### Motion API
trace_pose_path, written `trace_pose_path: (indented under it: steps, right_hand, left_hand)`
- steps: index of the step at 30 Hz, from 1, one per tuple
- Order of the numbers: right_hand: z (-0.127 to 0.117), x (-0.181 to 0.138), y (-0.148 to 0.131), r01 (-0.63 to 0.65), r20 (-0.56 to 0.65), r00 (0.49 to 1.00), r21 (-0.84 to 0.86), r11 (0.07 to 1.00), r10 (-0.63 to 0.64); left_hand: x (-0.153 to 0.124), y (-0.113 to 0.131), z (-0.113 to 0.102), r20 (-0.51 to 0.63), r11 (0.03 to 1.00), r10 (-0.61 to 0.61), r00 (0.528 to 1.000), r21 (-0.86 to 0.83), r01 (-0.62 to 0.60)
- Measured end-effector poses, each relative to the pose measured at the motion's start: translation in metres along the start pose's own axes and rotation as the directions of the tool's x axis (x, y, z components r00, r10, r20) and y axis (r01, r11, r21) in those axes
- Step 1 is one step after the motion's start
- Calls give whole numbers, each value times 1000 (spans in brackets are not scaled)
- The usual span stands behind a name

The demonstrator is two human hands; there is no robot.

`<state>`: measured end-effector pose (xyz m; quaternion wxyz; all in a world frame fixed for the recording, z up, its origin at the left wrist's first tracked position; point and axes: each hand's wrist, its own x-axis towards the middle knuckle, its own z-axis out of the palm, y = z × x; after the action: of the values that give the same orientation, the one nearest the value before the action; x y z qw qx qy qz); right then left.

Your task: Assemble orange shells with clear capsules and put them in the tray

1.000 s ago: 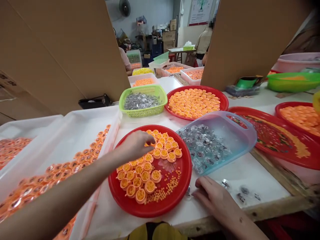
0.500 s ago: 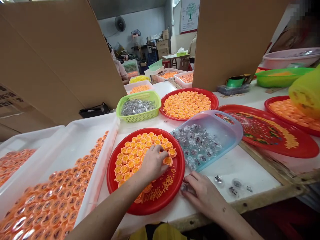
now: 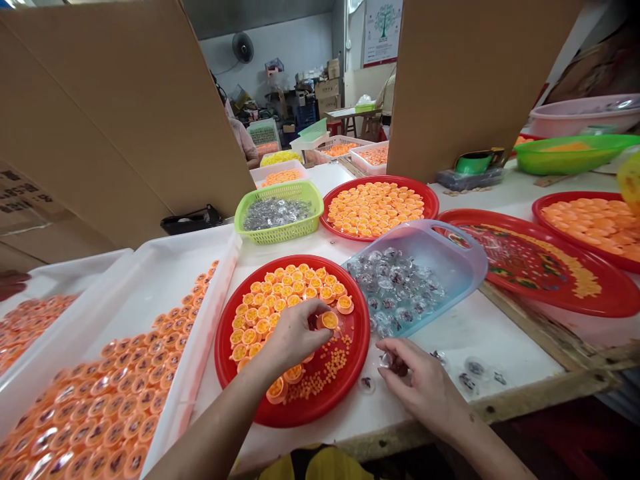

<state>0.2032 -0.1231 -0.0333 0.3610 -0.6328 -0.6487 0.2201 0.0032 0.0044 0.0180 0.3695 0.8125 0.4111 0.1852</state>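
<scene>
My left hand (image 3: 293, 337) is curled over the near red tray (image 3: 300, 415), thumb and forefinger closed on one small orange cup (image 3: 329, 321) at the right end of the rows of cups that fill the tray's far half. My right hand (image 3: 423, 387) rests on the white table (image 3: 500, 333) just right of that tray, its fingertips drawn together on a clear cap (image 3: 386, 361); the rest of the hand is loosely bent.

Loose yellow beads (image 3: 325, 373) lie in the tray's near part, beside my left wrist. Another cap (image 3: 367, 384) sits on the table between the tray's rim and my right hand, and a few more lie to the right.

Just beyond my right hand is a blue scoop (image 3: 465, 257) heaped with clear caps. Farther off stand a green basket (image 3: 280, 233) and a second red tray (image 3: 431, 200) of orange cups. On the left, a white bin (image 3: 150, 273) holds capped cups.
</scene>
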Motion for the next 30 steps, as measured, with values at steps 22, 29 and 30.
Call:
trace_pose_path:
  steps: [22, 29, 30]
  right_hand:
    - [-20, 58, -47, 255, 124, 958, 55, 965, -260]
    - [-7, 72, -41, 358, 241, 894, 123, 926, -377]
    - [-5, 73, -39, 356, 236, 893, 146, 923, -382]
  left_hand:
    - [-13, -17, 29, 284, 445, 31, 958, -863, 241]
    - [-15, -19, 21, 250, 578, 114, 962, -804, 140]
    - [-15, -18, 19, 243, 574, 139, 960, -810, 122]
